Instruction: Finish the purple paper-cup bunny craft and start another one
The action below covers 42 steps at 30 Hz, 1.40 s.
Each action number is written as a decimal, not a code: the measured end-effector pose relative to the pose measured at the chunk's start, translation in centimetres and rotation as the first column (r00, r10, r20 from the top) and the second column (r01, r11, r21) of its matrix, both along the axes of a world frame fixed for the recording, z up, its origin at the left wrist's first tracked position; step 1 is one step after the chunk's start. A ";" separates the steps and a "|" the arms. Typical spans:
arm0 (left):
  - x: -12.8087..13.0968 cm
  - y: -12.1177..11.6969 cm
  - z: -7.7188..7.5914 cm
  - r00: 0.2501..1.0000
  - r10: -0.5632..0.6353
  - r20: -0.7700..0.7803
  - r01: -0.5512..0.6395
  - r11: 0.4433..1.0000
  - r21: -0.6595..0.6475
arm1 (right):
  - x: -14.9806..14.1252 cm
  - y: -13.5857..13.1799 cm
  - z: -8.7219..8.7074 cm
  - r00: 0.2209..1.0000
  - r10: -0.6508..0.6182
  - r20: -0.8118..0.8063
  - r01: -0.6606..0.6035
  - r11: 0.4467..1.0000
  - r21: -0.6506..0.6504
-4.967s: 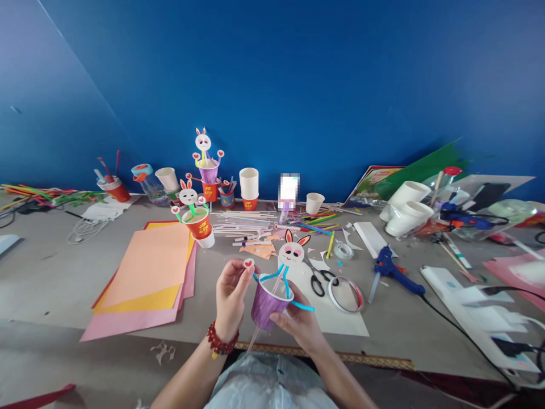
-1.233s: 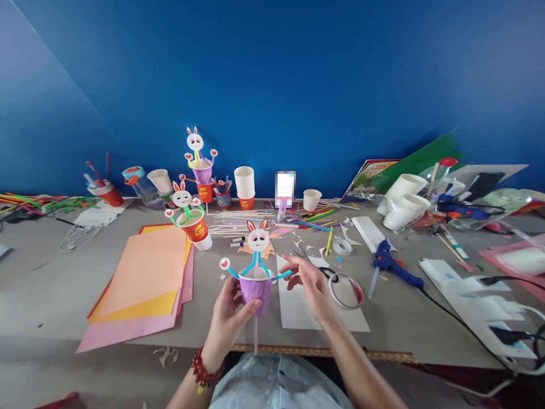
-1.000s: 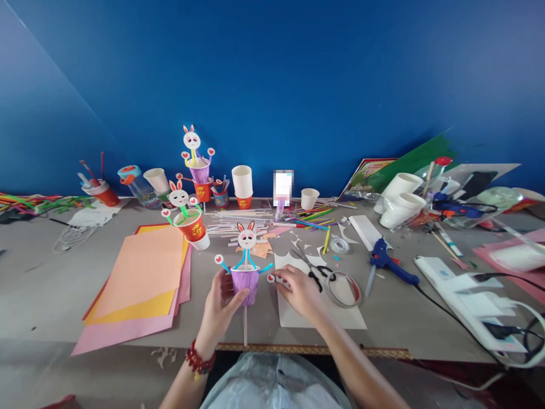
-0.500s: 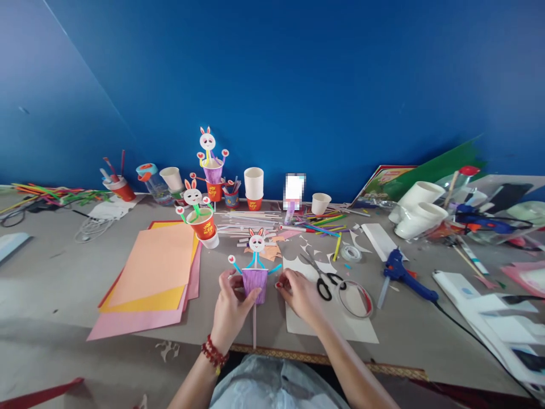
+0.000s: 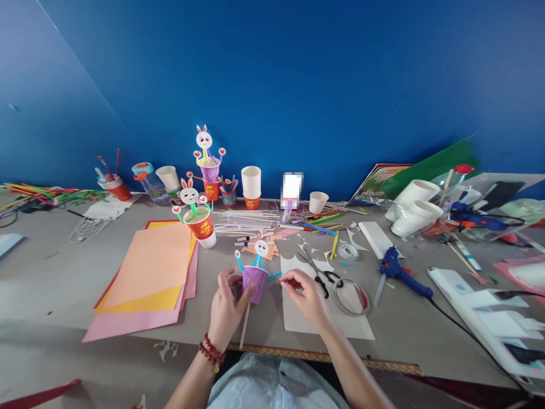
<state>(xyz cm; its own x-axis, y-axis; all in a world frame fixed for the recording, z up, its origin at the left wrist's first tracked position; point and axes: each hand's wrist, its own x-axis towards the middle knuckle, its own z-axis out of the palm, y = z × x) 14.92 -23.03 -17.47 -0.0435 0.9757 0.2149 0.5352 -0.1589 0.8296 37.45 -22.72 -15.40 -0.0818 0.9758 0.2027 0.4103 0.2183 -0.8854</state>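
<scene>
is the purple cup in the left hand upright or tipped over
Upright, leaning slightly: the purple cup in the left hand has its rim on top, the straw below slanting.

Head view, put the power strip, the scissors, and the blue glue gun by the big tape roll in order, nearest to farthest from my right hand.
From your right hand:
1. Scissors, just to its right.
2. Blue glue gun, farther right, past the big tape roll.
3. Power strip, farthest right, with plugs in it.
</scene>
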 end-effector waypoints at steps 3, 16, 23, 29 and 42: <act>0.0 0.0 -0.1 1.000 -0.005 0.022 0.006 1.000 -0.023 | -0.2 0.0 -0.4 0.999 0.003 -0.048 -0.004 1.000 -0.014; -0.2 -0.3 0.2 0.990 -0.001 0.139 0.007 0.999 -0.045 | -0.6 -0.6 0.0 0.993 -0.026 -0.116 0.017 0.997 -0.073; -0.1 -0.3 0.3 0.981 -0.015 0.194 0.022 0.999 -0.030 | -1.5 -0.8 -0.1 0.973 -0.010 -0.233 -0.020 0.992 -0.124; 0.6 -1.1 0.9 0.952 -0.037 0.303 0.001 0.993 0.118 | -2.9 -1.4 -1.4 0.841 -0.153 -0.519 0.015 0.965 -0.260; 2.9 -2.4 2.2 0.869 -0.267 0.416 0.175 0.954 0.245 | -3.8 -2.7 2.2 0.775 0.027 -0.631 -0.088 0.994 -0.065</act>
<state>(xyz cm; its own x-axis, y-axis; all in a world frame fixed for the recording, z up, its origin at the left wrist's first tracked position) 17.81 -25.46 -15.32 0.0341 0.9120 0.4087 0.0541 -0.4100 0.9105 33.64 -25.42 -13.22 -0.0230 0.9892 0.1445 -0.2547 0.1340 -0.9577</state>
